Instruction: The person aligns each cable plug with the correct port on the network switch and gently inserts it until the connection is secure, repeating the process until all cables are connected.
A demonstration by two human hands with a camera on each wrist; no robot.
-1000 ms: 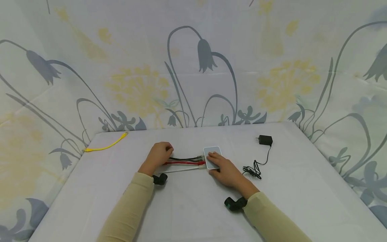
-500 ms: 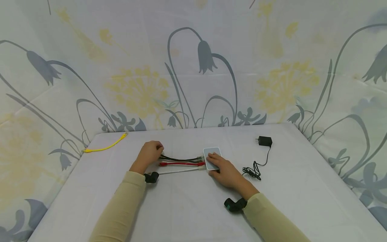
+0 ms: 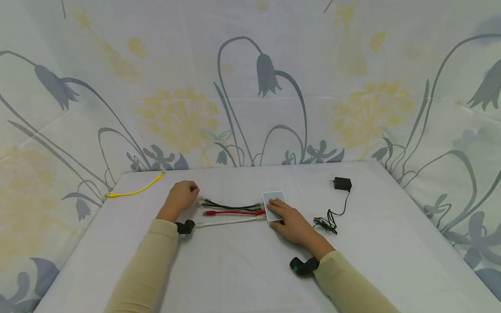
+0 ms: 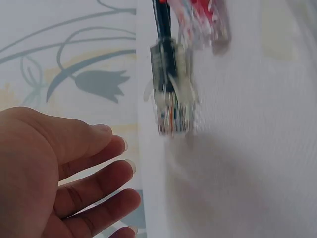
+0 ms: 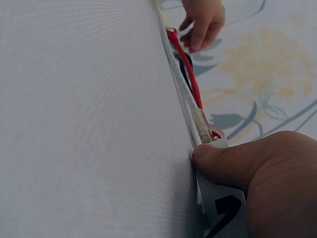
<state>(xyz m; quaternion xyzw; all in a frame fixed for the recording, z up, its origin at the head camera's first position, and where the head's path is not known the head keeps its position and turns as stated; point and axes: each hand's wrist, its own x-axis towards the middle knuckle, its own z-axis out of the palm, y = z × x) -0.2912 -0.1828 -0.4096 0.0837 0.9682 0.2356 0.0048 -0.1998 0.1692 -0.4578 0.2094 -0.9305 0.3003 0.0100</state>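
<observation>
A white network switch [image 3: 275, 206] lies on the white tablecloth with several short Ethernet cables running left from it. My right hand [image 3: 288, 217] holds it, fingers over its top and thumb [image 5: 218, 157] on its near side. A red cable [image 3: 235, 212], a white cable [image 3: 231, 222] and dark cables [image 3: 231, 207] lead to the switch; their far ends lie loose. My left hand [image 3: 182, 196] hovers just beyond those ends, fingers loosely bent, holding nothing. In the left wrist view, a clear plug [image 4: 172, 113] on a dark cable lies apart from its fingertips.
A yellow Ethernet cable [image 3: 137, 191] lies at the table's back left corner. On the right are a black power adapter [image 3: 342, 184] and its bunched cord [image 3: 327, 222]. Patterned cloth [image 3: 242, 108] hangs behind and at both sides.
My left hand has moved left, away from the cables' loose ends, which now show. The right hand and the switch have stayed in place.
</observation>
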